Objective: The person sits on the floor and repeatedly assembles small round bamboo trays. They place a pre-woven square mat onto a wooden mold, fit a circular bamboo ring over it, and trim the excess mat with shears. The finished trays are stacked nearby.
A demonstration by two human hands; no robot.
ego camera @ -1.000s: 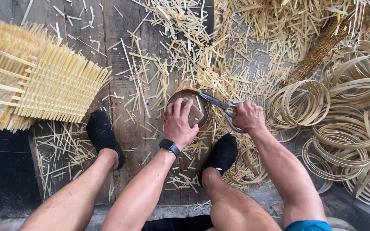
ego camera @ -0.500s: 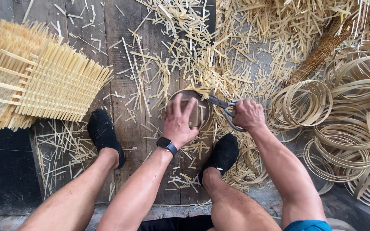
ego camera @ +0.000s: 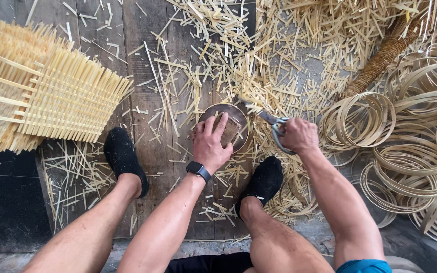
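The left hand [ego camera: 211, 145] has slid over the round basket [ego camera: 227, 126], fingers flat on it, while the right hand [ego camera: 299, 135], gripping shears [ego camera: 269, 120], now trims at its two-o'clock rim.

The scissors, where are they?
In the head view, the scissors are in the right hand, right of centre, blades pointing at the round basket under the left hand.

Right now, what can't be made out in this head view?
- Round woven piece: middle hidden under the left hand.
- Scissors: handles buried in the right hand; blade tips lost among the bamboo offcuts.
- Bamboo hoops: cut off by the right edge.
- Woven panel: cut off by the left edge.
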